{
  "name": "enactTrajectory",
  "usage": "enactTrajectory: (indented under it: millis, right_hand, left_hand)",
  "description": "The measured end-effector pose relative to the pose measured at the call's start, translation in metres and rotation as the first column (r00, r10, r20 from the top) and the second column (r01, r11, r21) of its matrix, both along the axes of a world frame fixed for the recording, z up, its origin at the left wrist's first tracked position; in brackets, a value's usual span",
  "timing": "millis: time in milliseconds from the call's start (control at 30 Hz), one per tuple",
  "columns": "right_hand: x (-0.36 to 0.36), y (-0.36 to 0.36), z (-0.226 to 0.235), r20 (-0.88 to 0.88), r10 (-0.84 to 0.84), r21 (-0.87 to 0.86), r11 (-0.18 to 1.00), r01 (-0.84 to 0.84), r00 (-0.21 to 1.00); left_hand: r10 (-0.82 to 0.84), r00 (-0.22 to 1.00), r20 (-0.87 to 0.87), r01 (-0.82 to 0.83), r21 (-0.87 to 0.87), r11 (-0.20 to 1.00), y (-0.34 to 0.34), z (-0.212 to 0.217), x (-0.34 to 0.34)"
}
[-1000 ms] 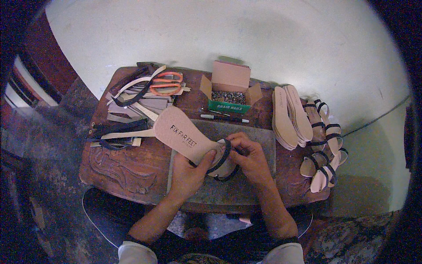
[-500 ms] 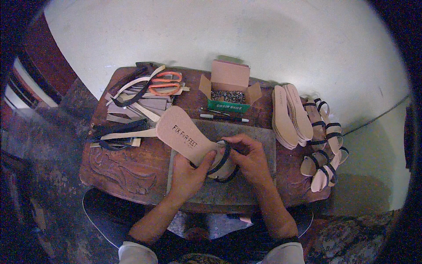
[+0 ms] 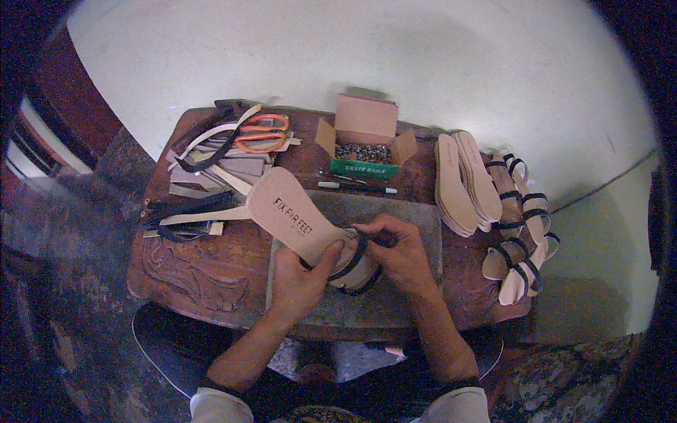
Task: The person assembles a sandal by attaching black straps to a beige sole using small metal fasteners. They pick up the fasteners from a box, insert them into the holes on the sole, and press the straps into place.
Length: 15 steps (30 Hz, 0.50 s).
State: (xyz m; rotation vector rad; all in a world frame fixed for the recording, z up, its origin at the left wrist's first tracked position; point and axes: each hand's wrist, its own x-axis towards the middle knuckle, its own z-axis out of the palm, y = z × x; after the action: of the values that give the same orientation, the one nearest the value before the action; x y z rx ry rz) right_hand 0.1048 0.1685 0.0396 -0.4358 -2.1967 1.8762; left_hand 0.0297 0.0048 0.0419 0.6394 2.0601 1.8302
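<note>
A tan sandal sole point(image 3: 285, 208) with dark printing is raised over a grey board point(image 3: 412, 218). My left hand point(image 3: 307, 275) is closed round its middle, thumb on top. Two black straps point(image 3: 358, 255) arch over the sole's nearer end. At the upper strap, my right hand point(image 3: 395, 247) has thumb and forefinger pinched together at the strap's far end. The fingertips hide the exact spot where strap and sole meet.
Behind the board are a pen point(image 3: 356, 187) and an open green box point(image 3: 363, 156) of small nails. Orange-handled scissors point(image 3: 264, 134) and strap strips point(image 3: 218, 176) lie left. Stacked soles point(image 3: 455, 187) and strapped sandals point(image 3: 532, 211) fill the right of the carved wooden table point(image 3: 183, 278).
Almost nothing differs. The sole and both hands keep their hold, and the whole picture has shifted slightly.
</note>
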Motion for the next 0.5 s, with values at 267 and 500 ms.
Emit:
enactTrajectory:
  millis: [267, 500]
  right_hand:
    - [-0.002, 0.000, -0.009, -0.035, -0.018, 0.058, 0.998, 0.020, 0.999]
    - [-0.003, -0.002, -0.006, -0.062, -0.024, 0.080, 0.996, 0.029, 0.998]
  left_hand:
    - [-0.008, 0.998, 0.063, 0.005, 0.049, 0.999, 0.001, -0.001, 0.001]
    - [-0.005, 1.000, -0.017, 0.005, 0.041, 0.999, -0.001, -0.003, 0.001]
